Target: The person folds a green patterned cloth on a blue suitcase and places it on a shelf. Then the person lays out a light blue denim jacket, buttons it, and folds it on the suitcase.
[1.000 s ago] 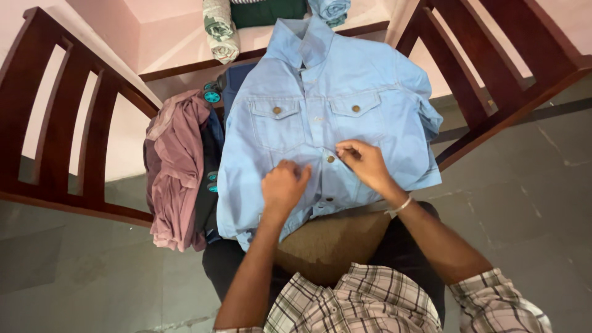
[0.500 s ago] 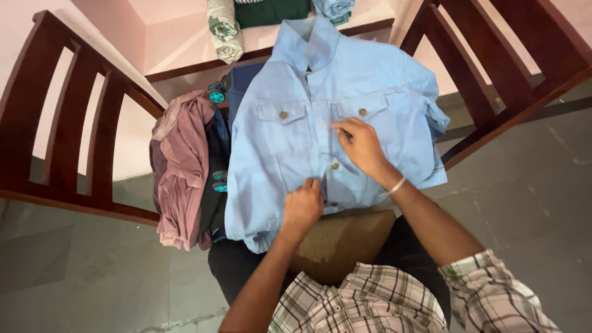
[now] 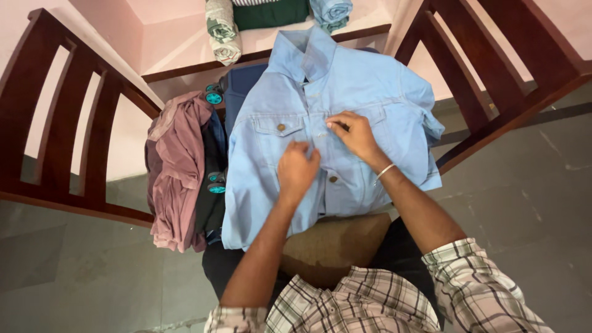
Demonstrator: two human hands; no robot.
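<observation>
Moved up since half a second ago: left hand [image 3: 298, 171], from the jacket's lower hem area to mid-placket, now just below chest-pocket level. Right hand [image 3: 349, 134] also shifted slightly up and left, now at the placket between the two chest pockets. Light blue denim jacket [image 3: 364, 92] roughly unchanged, front side up, collar toward top of frame, spread centre frame over a dark suitcase [image 3: 237, 89] with teal wheels.

Left hand: fingers curled in, knuckles up, pressing on or pinching jacket fabric at centre front; actual pinch hidden under the hand, cannot tell whether cloth is gripped. Jacket lies directly under it, extends on all sides.

Right hand: fingertips bunched together at the placket edge, pinching fabric or a button there; exact contact too small to tell. Thin bracelet on wrist. Right chest pocket mostly covered by this hand; left-of-frame pocket with brass button visible just left of both hands. Another brass button showing below, between the two forearms.

Hands close together, not touching, right one upper right of left.

Around: mauve garment [image 3: 179, 166] heaped just left of jacket, dark wooden chairs [image 3: 74, 117] at left and right edges, rolled clothes [image 3: 222, 31] on pink surface at top, brown cushion [image 3: 333, 240] below jacket hem, plaid shirt sleeves at bottom.
</observation>
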